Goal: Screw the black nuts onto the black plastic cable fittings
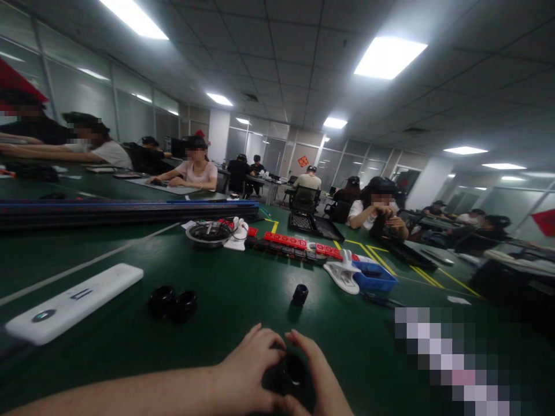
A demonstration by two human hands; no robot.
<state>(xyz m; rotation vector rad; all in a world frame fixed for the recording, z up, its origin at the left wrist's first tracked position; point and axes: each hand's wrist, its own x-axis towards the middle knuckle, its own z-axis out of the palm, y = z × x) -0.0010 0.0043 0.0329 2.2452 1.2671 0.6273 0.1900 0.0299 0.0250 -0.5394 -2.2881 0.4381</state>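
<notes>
My left hand (249, 367) curls in from the left round a glossy black round part (293, 372) with a hollow top. From the other side, my right hand (321, 370) closes round the same part, thumb low and fingers bent over it. Fingertips of both hands nearly meet beyond it; the part's lower side is hidden. Ahead of the hands a small black cylindrical piece (300, 294) stands alone on the green table (243, 300). Two more black ring-shaped parts, a left one (162, 300) and a right one (186, 303), sit touching or nearly so.
A white power strip (76, 303) lies at the left. Further off are a metal bowl (208, 236), a row of red blocks (281, 240), a white clip-like stand (344, 274) and a blue bin (376, 278). Several people sit at tables beyond.
</notes>
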